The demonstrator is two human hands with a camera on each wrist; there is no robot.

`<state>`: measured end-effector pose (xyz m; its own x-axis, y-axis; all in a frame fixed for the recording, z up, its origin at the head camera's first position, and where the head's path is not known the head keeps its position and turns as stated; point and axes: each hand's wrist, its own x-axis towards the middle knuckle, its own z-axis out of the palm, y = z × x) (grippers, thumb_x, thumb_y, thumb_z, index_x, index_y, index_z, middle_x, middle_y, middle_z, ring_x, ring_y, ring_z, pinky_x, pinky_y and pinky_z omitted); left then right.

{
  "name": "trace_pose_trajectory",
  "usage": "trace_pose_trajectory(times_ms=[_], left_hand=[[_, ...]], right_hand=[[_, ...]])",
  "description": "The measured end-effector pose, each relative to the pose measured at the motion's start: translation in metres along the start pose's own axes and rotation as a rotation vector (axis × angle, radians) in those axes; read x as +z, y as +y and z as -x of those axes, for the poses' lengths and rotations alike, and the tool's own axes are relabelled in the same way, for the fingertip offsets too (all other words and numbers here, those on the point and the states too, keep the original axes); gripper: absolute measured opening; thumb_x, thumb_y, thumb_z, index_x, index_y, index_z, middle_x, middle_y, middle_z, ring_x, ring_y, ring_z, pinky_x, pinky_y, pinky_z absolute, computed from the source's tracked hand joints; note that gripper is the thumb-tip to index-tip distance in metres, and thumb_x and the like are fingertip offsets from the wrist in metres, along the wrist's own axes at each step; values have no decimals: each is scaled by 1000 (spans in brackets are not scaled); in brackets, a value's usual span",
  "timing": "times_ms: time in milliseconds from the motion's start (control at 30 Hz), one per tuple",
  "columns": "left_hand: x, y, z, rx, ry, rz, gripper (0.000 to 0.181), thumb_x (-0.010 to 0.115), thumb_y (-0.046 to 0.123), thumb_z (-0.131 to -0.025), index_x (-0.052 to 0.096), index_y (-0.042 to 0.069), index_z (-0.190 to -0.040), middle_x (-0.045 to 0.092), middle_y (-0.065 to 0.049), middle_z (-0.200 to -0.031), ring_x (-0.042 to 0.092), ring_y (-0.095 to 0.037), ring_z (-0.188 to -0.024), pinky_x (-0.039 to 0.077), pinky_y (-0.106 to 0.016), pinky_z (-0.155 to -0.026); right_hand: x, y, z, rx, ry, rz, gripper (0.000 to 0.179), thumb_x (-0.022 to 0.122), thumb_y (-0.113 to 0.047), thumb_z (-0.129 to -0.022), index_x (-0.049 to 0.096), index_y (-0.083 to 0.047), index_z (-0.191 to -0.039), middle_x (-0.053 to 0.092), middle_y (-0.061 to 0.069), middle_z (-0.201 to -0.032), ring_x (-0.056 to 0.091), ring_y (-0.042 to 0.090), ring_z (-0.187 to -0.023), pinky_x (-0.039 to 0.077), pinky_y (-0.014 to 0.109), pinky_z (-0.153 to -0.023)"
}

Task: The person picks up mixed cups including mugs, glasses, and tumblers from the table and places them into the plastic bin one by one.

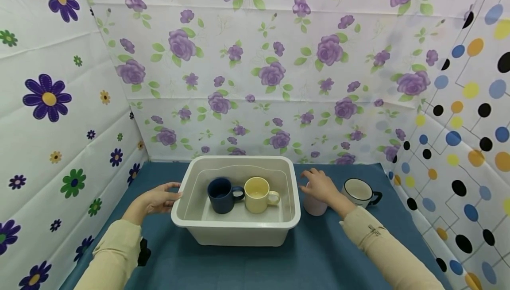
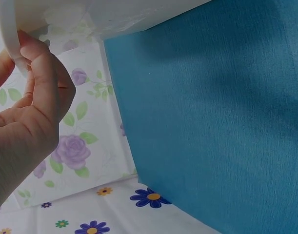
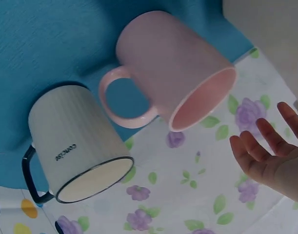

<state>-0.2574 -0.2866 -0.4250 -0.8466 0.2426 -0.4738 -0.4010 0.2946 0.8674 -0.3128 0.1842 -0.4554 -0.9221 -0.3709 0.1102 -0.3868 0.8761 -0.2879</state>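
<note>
On the blue table covering (image 1: 239, 272), an off-white plastic tub (image 1: 235, 224) sits roughly mid-scene. Two mugs stand upright inside: navy mug (image 1: 221, 198) on the left, yellow mug (image 1: 256, 197) just beside it on the right, both handles pointing right. Can't tell if the navy handle touches the yellow mug.

Left hand (image 1: 157, 199) at the tub's left edge, pinching the rim between thumb and fingers. Dark device (image 1: 143, 252) on that wrist.

Right hand (image 1: 322, 187) over the pink mug (image 3: 163, 63), right of the tub; head view has the mug partly covered by the hand. Right wrist view shows fingers spread and loosely extended, apart from the mug, gripping nothing.

Pink mug upright, handle toward the white mug (image 1: 357, 191) near it on the right. White mug: upright, ribbed, black rim, black handle on its far side; small dark lettering, probably "CONCISE", hard to read at that angle.

Both sleeves beige. Backdrop (image 1: 271, 117): purple roses; left cloth (image 1: 36, 148) daisies, right cloth (image 1: 474, 117) coloured dots.
</note>
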Motion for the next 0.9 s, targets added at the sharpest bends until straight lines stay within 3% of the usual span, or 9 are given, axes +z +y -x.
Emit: trace_pose_trajectory(times_ms=[167,467,733,900], left_hand=[[0,0,1,-2,3,0,64,50,13,-98,12,-2,-146,63,-2,-94,65,-10,-78,55,-31,-71],[0,-1,1,2,11,-1,63,50,14,-98,13,-2,-146,63,-2,-93,65,-10,-77,55,-31,-71],[1,0,1,-2,30,-10,65,52,15,-97,13,-2,-146,63,-4,-94,64,-11,-77,55,-32,-72],[1,-1,2,-1,27,-13,64,51,15,-98,13,-2,-146,63,-3,-94,64,-11,-76,55,-31,-71]], right_hand=[[5,5,-3,51,-71,6,47,67,-34,-87,57,-8,-124,49,24,-130,47,50,-114,43,64,-86],[13,8,-8,140,-187,15,72,74,-33,-81,42,-11,-141,25,31,-148,21,62,-130,32,73,-93],[20,13,-8,154,-248,25,74,77,-26,-78,41,-8,-141,28,36,-143,29,63,-125,35,71,-92],[23,12,-7,147,-221,71,72,79,-19,-75,45,-7,-138,36,34,-139,37,60,-120,35,71,-90]])
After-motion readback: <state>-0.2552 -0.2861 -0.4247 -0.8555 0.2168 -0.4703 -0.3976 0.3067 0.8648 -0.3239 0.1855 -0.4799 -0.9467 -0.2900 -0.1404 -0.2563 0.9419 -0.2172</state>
